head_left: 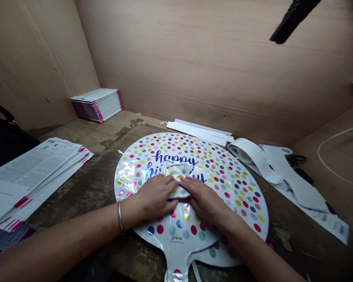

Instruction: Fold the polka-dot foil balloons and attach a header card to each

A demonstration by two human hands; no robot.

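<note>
Flat white foil balloons (176, 231) with coloured dots and blue "happy birthday" lettering lie overlapped on the worktable, a tail pointing toward me. A smaller folded dotted piece (178, 190) rests on the middle of the top balloon. My left hand (157, 196), with a bangle at its wrist, presses on the left side of this folded piece, fingers extended. From the right, my right hand (206, 199) presses on it too, fingers stretched out. The fingertips of both hands nearly meet. Part of the lettering is hidden by the hands and the folded piece.
Printed cards (41, 168) lie in a pile at left, beside a black bag (6, 137). A stack of cards (97, 103) stands in the back left corner. White strips (200, 131) and a loose label roll (270, 160) lie behind and right, near black scissors (297, 159).
</note>
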